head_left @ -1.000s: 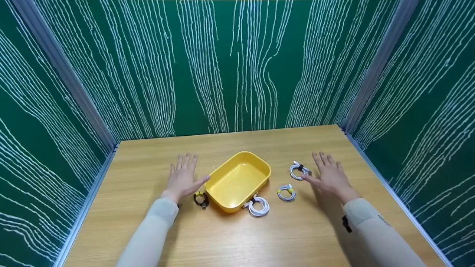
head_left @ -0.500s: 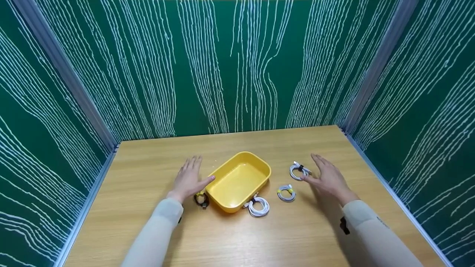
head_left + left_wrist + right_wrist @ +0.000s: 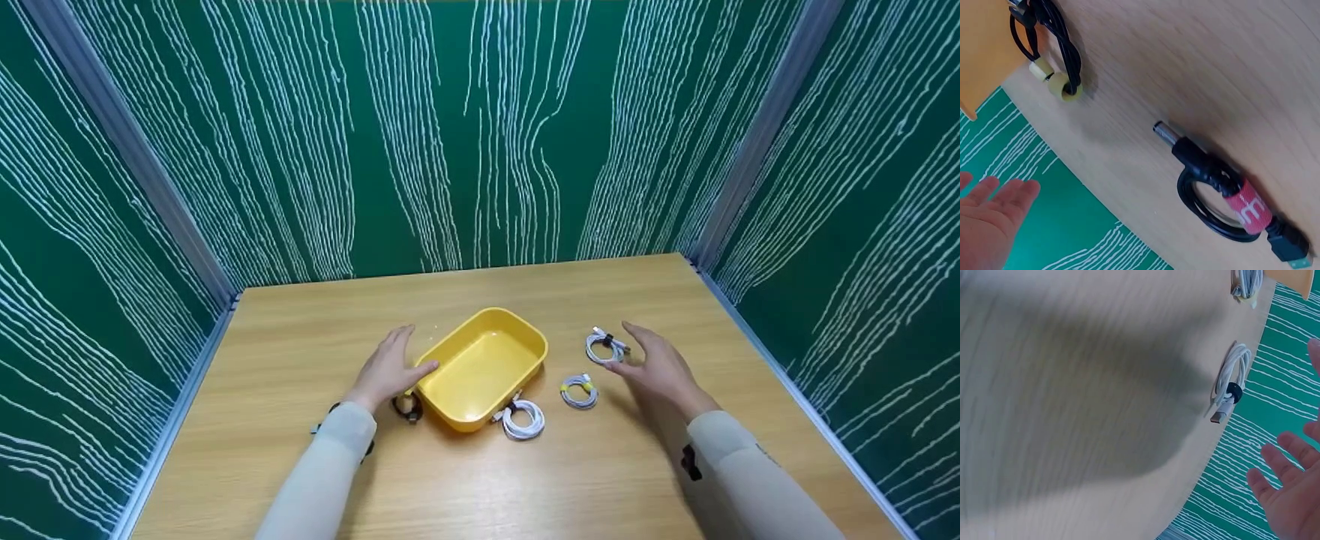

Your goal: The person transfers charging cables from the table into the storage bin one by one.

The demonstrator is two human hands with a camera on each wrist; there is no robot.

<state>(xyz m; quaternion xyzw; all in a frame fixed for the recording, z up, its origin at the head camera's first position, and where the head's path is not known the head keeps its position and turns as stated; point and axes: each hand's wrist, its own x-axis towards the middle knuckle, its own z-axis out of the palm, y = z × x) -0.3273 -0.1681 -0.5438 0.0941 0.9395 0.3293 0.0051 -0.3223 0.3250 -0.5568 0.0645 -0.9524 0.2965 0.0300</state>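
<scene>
My left hand (image 3: 386, 371) hovers by the left rim of a yellow plastic bin (image 3: 480, 379), fingers extended. Its thumb overlaps the rim; contact is unclear. Partly below that hand lies a coiled black cable (image 3: 415, 415) with a yellow tie. Another black cable, with a red wrap (image 3: 1249, 207), lies on the table in the left wrist view; the sleeve mostly hides it in the head view. My right hand (image 3: 660, 371), fingers loosely extended, is beside a coiled white cable with a black tie (image 3: 608, 340), thumb near its coil. Neither hand holds anything.
A white coiled cable (image 3: 538, 420) touches or nearly touches the bin's lower right side. Right of it lies a greyish cable (image 3: 579, 405) with yellow ties. Green walls with white streaks surround the wooden table (image 3: 465, 487) at the back and sides.
My left hand has moved right, its thumb now over the bin's rim, and both hands have turned sideways. The right hand has shifted slightly left. The bin and cables have stayed in place.
</scene>
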